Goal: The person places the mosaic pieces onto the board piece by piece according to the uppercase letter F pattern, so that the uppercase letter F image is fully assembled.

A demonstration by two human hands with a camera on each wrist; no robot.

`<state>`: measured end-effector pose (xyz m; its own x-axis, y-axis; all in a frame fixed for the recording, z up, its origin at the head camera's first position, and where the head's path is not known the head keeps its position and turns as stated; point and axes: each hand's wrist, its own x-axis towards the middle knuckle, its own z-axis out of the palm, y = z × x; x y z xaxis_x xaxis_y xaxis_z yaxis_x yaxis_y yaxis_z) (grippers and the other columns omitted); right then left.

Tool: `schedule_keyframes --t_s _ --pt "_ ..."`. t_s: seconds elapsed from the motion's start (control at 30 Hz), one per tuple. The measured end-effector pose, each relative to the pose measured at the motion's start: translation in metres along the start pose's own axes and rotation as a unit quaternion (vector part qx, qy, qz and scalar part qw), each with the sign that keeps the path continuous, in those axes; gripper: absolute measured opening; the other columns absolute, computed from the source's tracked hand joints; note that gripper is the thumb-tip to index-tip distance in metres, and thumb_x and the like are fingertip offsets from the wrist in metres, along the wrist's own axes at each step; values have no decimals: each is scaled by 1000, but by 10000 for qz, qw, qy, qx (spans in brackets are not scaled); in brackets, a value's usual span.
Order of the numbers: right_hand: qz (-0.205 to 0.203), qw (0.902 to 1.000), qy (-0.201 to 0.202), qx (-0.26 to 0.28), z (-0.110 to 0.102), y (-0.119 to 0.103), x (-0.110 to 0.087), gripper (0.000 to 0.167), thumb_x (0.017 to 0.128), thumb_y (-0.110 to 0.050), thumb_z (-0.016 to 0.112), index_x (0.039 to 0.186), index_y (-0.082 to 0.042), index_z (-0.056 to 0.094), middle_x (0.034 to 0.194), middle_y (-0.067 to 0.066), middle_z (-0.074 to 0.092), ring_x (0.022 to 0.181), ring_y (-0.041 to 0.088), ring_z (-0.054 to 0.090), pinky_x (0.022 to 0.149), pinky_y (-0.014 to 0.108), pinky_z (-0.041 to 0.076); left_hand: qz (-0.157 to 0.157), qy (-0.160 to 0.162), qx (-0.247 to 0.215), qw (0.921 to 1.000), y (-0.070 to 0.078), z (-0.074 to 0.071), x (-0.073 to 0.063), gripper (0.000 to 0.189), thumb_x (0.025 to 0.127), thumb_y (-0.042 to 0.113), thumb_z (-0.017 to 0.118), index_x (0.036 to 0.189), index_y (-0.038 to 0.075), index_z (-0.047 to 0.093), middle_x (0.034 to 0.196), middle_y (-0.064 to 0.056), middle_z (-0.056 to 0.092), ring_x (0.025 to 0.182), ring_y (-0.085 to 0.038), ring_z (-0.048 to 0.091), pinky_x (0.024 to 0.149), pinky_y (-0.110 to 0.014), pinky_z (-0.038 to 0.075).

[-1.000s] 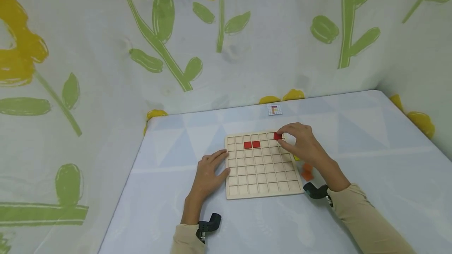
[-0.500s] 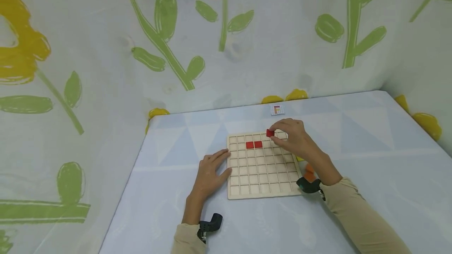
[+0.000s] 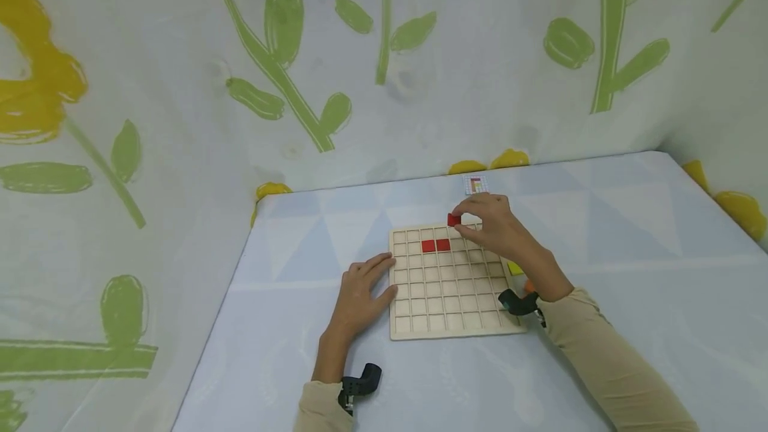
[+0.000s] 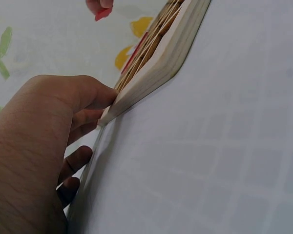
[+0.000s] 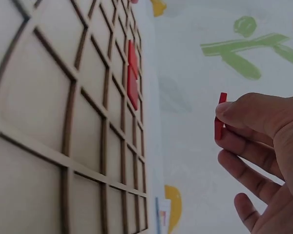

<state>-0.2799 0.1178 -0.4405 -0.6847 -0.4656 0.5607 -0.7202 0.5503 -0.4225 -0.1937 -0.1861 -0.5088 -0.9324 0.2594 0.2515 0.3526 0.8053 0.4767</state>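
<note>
A wooden grid board [image 3: 438,289] lies flat on the table. Two red square tiles [image 3: 435,245] sit side by side in its cells, second row from the far edge. My right hand [image 3: 491,224] pinches another red tile [image 5: 219,129] between thumb and fingers. This tile is held on edge, raised over the far rim in the head view; the right wrist view shows it apart from the board. With extended fingers, my left hand [image 3: 359,291] touches the board's left edge; its thumb lies against the rim [image 4: 151,73] in the left wrist view.
A small card with a coloured grid pattern [image 3: 476,184] lies beyond the board. Right of the board are a yellow piece [image 3: 515,268] and an orange piece [image 3: 529,285], partly hidden by my right arm. A flower-printed curtain [image 3: 198,99] rises behind the table.
My right hand has carried the red tile leftward and upward in the head view, from over the board's far right corner. The left hand stays on the left edge. The head view shifts slightly.
</note>
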Motion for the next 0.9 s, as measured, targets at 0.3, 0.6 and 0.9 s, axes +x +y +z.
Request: schedule_keyframes --t_s 0.3,0.6,0.9 --pt "411 9983 -404 -30 7 10 -9 19 82 -5 81 99 -6 73 102 9 71 105 32 60 96 62 31 -45 -58 -50 10000 0 -1 1 52 94 36 64 143 23 57 151 13 47 119 -20 49 99 -45 37" --pt "924 9860 -1337 -362 14 8 -9 19 86 -11 79 104 -8 75 108 8 70 111 32 58 101 62 27 -191 -88 -113 9997 0 -3 -3 52 93 34 65 143 22 57 151 12 47 119 -21 49 100 -46 36" --pt "761 9853 -1469 -424 17 9 -11 17 85 -11 80 102 -9 75 107 7 71 107 31 59 99 64 29 -200 -27 -10 9998 -2 0 -3 53 92 35 66 143 23 58 151 14 47 119 -20 49 99 -45 37"
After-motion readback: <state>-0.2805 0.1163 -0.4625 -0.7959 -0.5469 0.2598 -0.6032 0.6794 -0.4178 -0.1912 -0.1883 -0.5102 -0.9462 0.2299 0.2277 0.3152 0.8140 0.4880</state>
